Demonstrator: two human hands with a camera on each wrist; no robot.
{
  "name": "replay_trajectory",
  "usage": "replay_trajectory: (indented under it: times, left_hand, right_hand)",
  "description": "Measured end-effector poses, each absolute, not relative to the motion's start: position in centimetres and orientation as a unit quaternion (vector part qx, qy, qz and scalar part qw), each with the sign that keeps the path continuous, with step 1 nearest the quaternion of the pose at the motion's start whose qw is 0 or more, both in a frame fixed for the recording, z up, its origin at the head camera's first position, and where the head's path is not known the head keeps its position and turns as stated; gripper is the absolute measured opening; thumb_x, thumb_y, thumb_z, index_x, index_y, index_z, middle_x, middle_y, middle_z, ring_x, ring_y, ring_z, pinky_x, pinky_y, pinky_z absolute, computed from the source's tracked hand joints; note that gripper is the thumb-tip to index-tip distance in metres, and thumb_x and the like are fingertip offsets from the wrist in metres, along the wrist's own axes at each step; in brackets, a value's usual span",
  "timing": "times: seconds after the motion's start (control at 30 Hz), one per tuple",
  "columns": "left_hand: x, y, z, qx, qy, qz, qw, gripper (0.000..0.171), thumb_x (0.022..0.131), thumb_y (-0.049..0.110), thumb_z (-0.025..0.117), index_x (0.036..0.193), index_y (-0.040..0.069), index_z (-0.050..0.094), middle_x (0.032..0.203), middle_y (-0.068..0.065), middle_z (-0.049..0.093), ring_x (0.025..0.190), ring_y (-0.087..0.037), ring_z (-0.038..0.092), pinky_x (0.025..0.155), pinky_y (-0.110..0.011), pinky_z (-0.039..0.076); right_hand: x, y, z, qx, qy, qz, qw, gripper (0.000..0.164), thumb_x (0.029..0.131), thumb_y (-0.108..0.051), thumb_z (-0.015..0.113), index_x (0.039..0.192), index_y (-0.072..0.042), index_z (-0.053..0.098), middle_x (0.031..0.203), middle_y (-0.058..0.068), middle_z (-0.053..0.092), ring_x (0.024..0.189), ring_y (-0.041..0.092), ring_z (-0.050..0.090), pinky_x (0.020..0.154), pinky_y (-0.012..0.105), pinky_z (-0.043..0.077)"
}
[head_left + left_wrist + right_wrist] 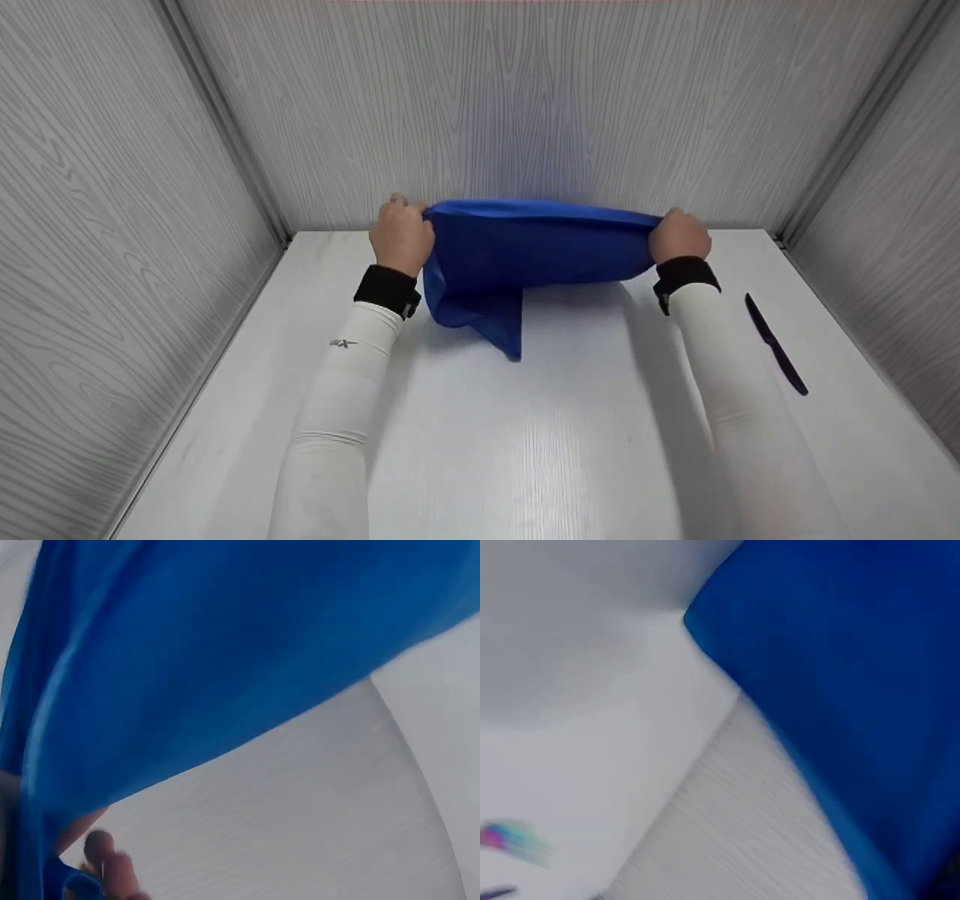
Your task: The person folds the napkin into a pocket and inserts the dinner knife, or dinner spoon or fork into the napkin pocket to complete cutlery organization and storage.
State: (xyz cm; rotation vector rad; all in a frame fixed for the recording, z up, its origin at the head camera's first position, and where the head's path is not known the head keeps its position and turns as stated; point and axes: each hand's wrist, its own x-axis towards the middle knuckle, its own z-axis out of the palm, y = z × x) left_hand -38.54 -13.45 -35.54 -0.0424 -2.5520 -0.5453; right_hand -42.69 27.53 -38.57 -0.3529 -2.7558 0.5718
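Note:
A blue cloth (pixel 540 244) is stretched between my two hands near the back of the white table. At its upper left corner my left hand (pixel 402 235) grips the edge, fingers curled round it. My right hand (pixel 680 235) holds the upper right corner in the same way. On the left side a pointed flap of the cloth droops lower than the rest. The left wrist view shows the blue cloth (pixel 225 652) hanging from the left fingers (pixel 118 874). Across the right wrist view the cloth (pixel 840 675) fills the right side, and the right hand is out of sight there.
A dark knife (pixel 776 345) lies on the white table (pixel 510 450), right of my right forearm. Grey wood-grained panels (pixel 375 97) enclose the table at the back, left and right. The back panel stands close behind the cloth.

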Motion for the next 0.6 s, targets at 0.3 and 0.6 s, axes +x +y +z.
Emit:
replay_trajectory:
  times: [0.3,0.6]
  left_hand:
    - [-40.2,-15.2,-33.6,0.059,-0.886,-0.460,0.035,0.051,0.114,0.027,0.030,0.162,0.014,0.041,0.129,-0.028,0.070,0.082,-0.026,0.077,0.076,-0.040,0.063]
    - [-41.1,-13.8,-34.6,-0.107,-0.624,-0.762,0.135,0.050,0.117,0.031,0.035,0.166,0.022,0.035,0.173,-0.004,0.031,0.158,-0.017,0.033,0.127,-0.036,0.030]
  right_hand:
    - [-42.5,26.4,-34.0,-0.065,-0.831,0.526,0.171,0.046,0.111,-0.017,0.030,0.150,-0.004,0.050,0.109,0.022,0.074,0.083,0.029,0.077,0.071,0.037,0.060]
    - [-40.5,23.4,-33.1,0.076,-0.420,0.902,0.059,0.024,0.114,-0.027,0.042,0.117,-0.015,0.062,0.120,0.005,0.068,0.112,0.027,0.069,0.120,0.058,0.034]
